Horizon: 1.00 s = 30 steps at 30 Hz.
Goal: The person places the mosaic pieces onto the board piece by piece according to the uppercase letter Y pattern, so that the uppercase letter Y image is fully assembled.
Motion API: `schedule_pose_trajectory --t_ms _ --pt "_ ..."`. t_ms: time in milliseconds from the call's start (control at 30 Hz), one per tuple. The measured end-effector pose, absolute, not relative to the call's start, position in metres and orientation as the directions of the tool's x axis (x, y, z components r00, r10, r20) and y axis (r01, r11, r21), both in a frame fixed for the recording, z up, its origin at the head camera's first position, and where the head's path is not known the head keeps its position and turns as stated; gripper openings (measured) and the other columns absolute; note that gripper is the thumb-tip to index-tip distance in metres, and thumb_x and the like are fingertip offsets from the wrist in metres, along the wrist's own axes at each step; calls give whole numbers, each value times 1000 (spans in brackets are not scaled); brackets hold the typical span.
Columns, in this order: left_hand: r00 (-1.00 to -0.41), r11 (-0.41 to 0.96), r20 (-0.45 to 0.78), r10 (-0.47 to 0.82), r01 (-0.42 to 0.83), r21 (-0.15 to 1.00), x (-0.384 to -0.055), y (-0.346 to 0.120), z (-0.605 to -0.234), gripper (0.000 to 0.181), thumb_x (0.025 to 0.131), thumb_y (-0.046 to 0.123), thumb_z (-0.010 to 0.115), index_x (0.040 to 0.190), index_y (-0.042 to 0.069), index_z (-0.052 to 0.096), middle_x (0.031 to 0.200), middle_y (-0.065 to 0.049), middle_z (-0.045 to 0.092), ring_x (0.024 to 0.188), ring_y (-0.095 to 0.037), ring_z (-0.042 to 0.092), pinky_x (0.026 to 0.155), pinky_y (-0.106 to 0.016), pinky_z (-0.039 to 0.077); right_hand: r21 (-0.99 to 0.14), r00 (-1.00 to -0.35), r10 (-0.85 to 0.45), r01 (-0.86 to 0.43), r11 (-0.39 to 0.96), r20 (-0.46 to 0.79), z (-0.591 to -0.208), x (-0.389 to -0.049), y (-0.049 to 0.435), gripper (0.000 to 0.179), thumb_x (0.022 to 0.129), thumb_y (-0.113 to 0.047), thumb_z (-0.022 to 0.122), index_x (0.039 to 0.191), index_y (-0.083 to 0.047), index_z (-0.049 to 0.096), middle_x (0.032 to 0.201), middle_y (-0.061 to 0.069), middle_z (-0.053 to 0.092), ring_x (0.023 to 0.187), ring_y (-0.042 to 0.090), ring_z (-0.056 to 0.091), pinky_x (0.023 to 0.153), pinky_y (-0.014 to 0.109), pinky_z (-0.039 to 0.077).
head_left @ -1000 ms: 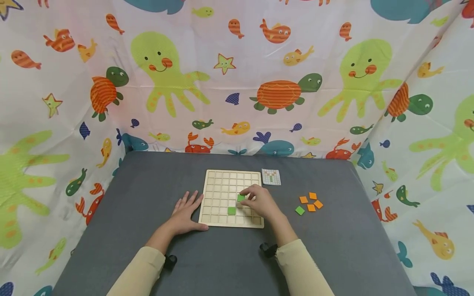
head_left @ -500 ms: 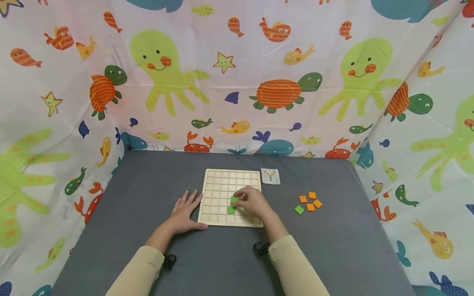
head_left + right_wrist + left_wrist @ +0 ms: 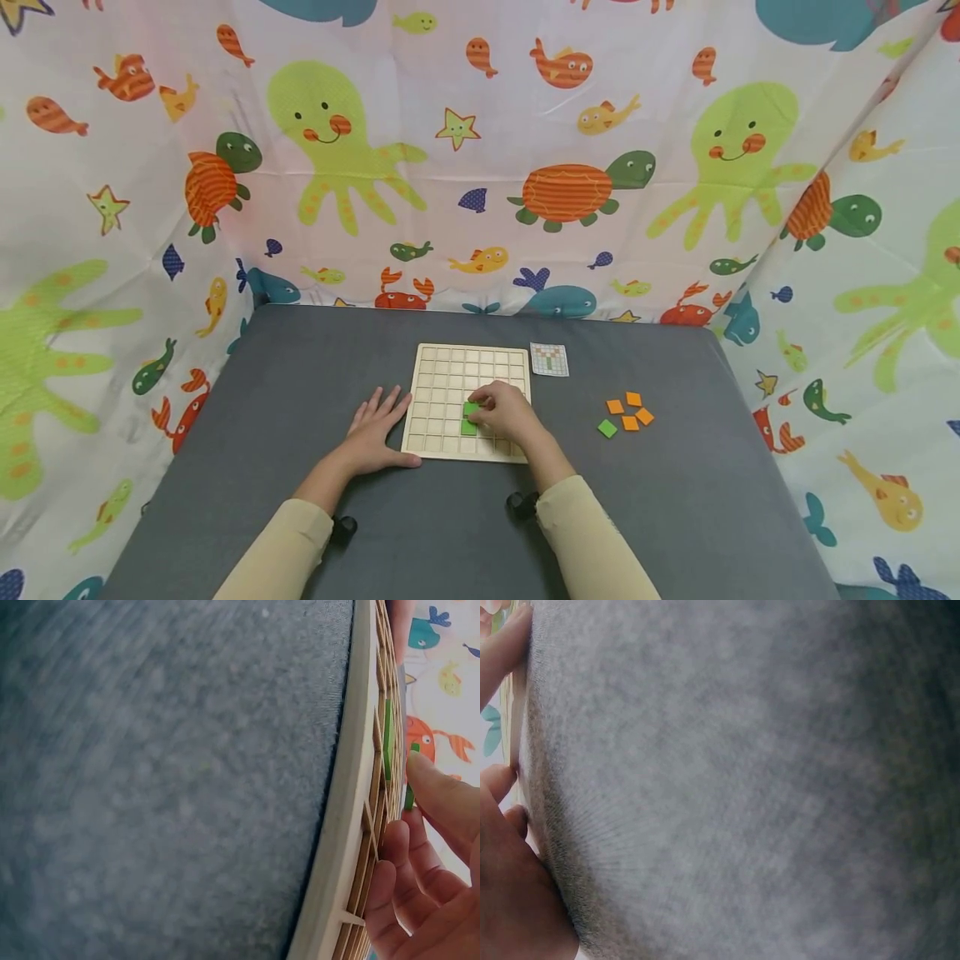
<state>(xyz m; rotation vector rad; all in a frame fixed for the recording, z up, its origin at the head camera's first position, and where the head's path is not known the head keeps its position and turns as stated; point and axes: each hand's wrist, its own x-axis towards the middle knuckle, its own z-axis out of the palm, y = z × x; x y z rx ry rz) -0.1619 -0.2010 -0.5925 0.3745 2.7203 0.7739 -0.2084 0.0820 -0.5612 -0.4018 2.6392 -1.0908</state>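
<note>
A wooden grid board lies on the grey table, and one green square tile sits in a cell near its front. Just behind that tile, my right hand pinches a second green tile between thumb and fingers; in the right wrist view it is tilted on edge, above the grid. My left hand is spread out at the board's left side, fingertips and thumb touching the edge. Only part of the left hand shows in the left wrist view.
A small printed pattern card lies by the board's back right corner. To the right are several loose orange tiles and one green tile. A curtain with sea animals stands behind and at both sides of the table.
My right hand has carried the pinched green tile leftward over the board, until it is right behind the other green tile. The left hand has stayed in place.
</note>
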Motion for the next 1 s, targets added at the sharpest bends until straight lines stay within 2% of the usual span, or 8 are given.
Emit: schedule_pose_trajectory --t_ms 133,433,1000 --pt "-926 824 -205 318 163 543 -162 -200 -592 121 70 69 81 163 21 20 171 -9 9 156 -40 -6 123 -63 2 -701 -929 -344 -153 697 -139 -563 -210 81 26 86 -21 82 110 -16 78 107 2 68 95 17 64 81 38 55" --pt "-926 827 -201 319 168 536 -163 -200 -593 122 70 69 81 163 21 20 171 -10 10 156 -40 -5 123 -63 2 -677 -927 -359 -194 709 -110 -567 -209 78 20 86 -19 81 105 -15 79 99 2 69 83 14 59 73 33 51" --pt "-928 818 -195 317 164 551 -162 -198 -591 122 68 68 82 163 19 22 170 -11 11 156 -41 -5 122 -64 2 -685 -937 -332 -170 708 -111 -565 -211 79 18 89 -16 78 107 -13 78 99 1 69 88 15 63 79 35 54"
